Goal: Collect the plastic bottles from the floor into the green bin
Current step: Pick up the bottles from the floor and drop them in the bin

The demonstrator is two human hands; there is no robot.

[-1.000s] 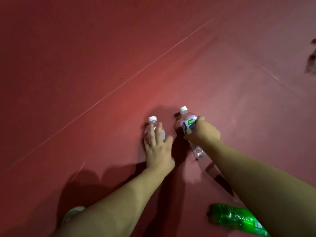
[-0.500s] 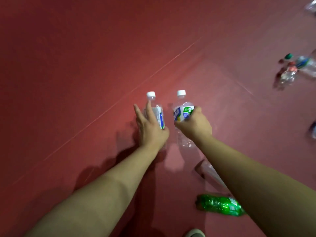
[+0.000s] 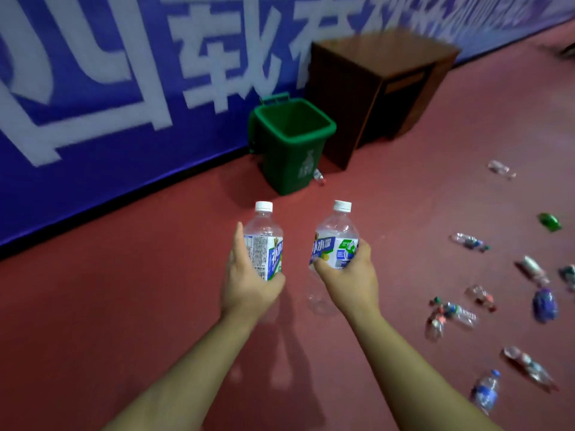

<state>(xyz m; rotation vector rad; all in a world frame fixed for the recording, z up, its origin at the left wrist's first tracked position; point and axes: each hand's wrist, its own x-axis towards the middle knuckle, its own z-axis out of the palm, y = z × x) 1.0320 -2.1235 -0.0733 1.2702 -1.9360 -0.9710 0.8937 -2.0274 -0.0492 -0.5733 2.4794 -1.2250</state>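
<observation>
Two capped bottles, left bottle (image 3: 264, 241) and right bottle (image 3: 337, 241), stand upright off the floor (image 3: 155, 306), fingers of left grip (image 3: 249, 284) and right grip (image 3: 348, 281) curled round their labels. Caps point toward the green bin (image 3: 292, 144), open-mouthed straight ahead, equally near both. We read 补水 on blue-white labels; the banner (image 3: 93, 88) shows large cropped characters.

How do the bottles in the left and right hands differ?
The left bottle shows fine print and stands nearly upright in the left hand; the right bottle shows blue-green panels and leans, cap rightward, in the right hand. Both are clear, white-capped and held short of the green bin.
</observation>
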